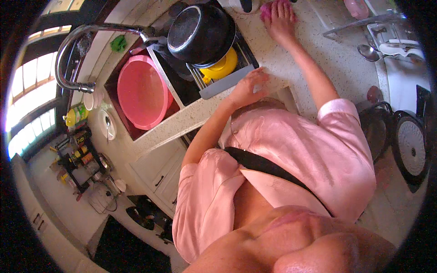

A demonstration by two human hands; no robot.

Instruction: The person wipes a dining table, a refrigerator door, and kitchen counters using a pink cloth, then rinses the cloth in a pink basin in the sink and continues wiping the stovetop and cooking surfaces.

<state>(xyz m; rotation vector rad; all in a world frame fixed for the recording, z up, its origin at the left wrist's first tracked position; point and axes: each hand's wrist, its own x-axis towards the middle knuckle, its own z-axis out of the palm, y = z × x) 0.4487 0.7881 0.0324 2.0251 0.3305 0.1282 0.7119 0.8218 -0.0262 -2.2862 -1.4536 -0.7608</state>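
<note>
My right hand (281, 24) presses down on a bunched pink cloth (266, 13) on the speckled countertop (273, 51), its arm stretched out. Closer to my body, my left hand (249, 88) hovers by the counter's front edge, beside the grey rim (227, 82) of a dish rack over the sink. Its fingers look loosely apart, slightly blurred, with nothing visible in them. Upside down on the rack rests a black pot (205, 37), and a yellow plastic item (222, 66) lies partly hidden under it.
Left of the rack, a pink basin (143, 92) sits in the sink below a curved chrome faucet (63, 58). A green scrubber (118, 43) lies behind it. A saucer with a spoon (107, 124) is further left. Utensils (397, 51) and pans (409, 146) are at the right.
</note>
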